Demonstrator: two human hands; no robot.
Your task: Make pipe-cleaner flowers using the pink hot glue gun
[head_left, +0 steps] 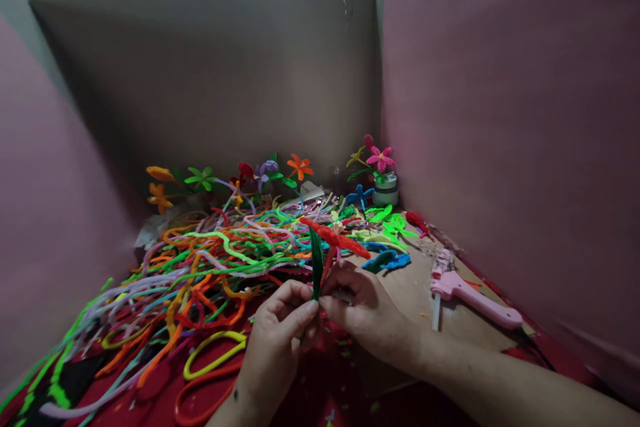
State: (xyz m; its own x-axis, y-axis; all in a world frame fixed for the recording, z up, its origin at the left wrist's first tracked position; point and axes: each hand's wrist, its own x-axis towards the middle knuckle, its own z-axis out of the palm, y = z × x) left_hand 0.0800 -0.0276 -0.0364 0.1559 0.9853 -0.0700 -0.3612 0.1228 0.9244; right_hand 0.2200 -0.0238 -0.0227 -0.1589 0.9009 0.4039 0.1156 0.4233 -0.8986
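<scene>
Risk, slipping: I judge the green stem (pixel 317 267) could twist or slide out, because both hands grip it only at its lower end while the red flower (pixel 335 240) sits heavy on top.
Risk, snagging: the loose pile of pipe cleaners (pixel 200 260) lies just behind the hands, so I think a strand could catch on the petals and drag them out of shape.
Risk, glue gun: the pink glue gun (pixel 473 299) lies on the worktop (pixel 415 287) near the right forearm, and a wide sweep of that arm could knock it.
Left hand (pixel 280 340): raised from below, palm turned inward, thumb and forefinger pressed together on the stem.
Right hand (pixel 373 313): coming in from the right, back of the hand towards me, fingertips pinching the same spot, touching the left fingertips.
Position: the flower is upright, above both hands, at the middle of my view.
Unclear: I cannot tell how the 2 pieces are joined.
</scene>
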